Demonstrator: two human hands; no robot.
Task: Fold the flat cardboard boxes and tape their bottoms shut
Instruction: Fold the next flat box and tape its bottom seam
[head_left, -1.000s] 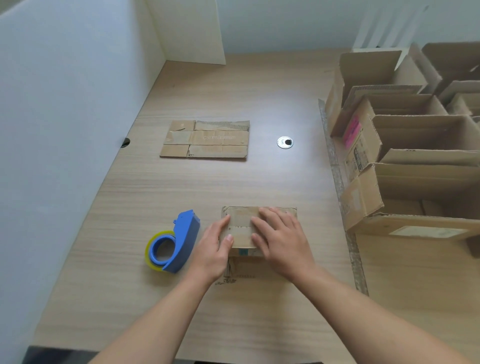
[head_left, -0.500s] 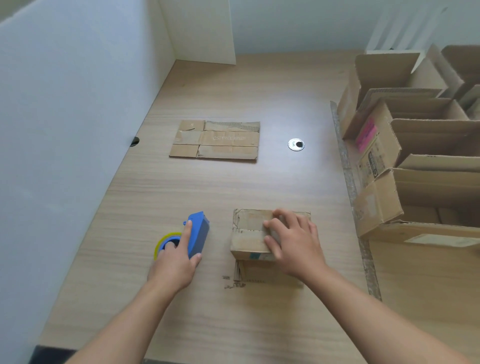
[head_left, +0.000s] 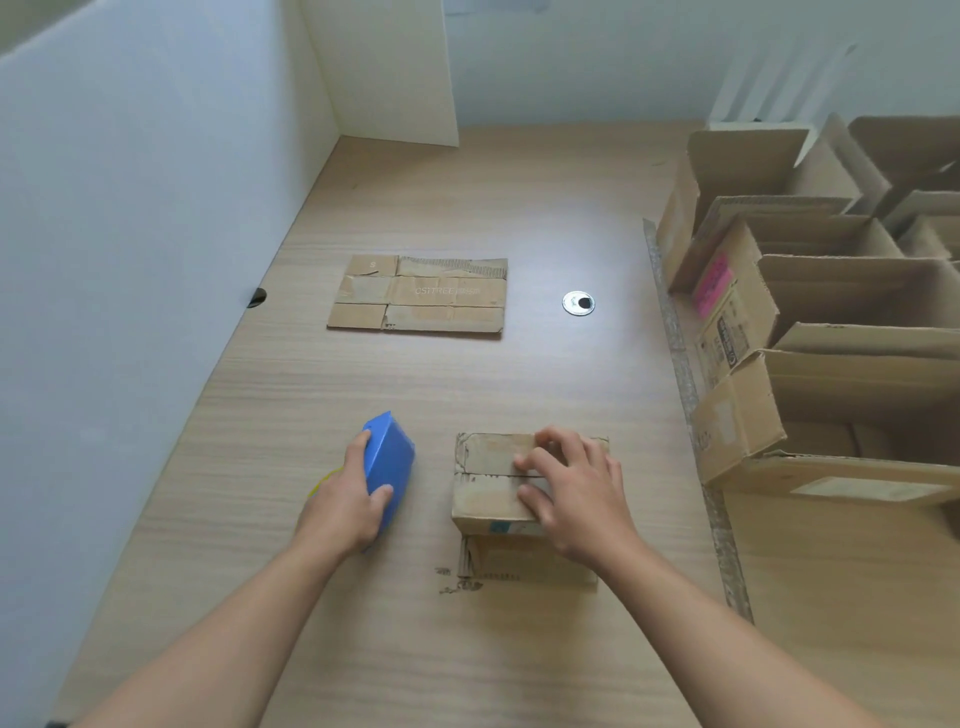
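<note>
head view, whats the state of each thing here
small cardboard box: folded up, flaps closed, no tape visible on the seam
tape dispenser: gripped by the left hand
right hand: pressing on the closed flaps
flat cardboard box: lying flat, unfolded
large cardboard boxes: erected, tops open

The scene is viewed through a single wide-angle camera worn on the head, directed forward and steeply down onto the light wood-grain tabletop (head_left: 467, 395). The lower edge is crossed by both bare forearms, and the left hand (head_left: 343, 499) and right hand (head_left: 571, 499) are framed close, just below centre. The white partition walls (head_left: 130, 260) are taken in at the left and far side, and the row of open brown cardboard boxes (head_left: 831, 312) is cut off by the right border.
</note>
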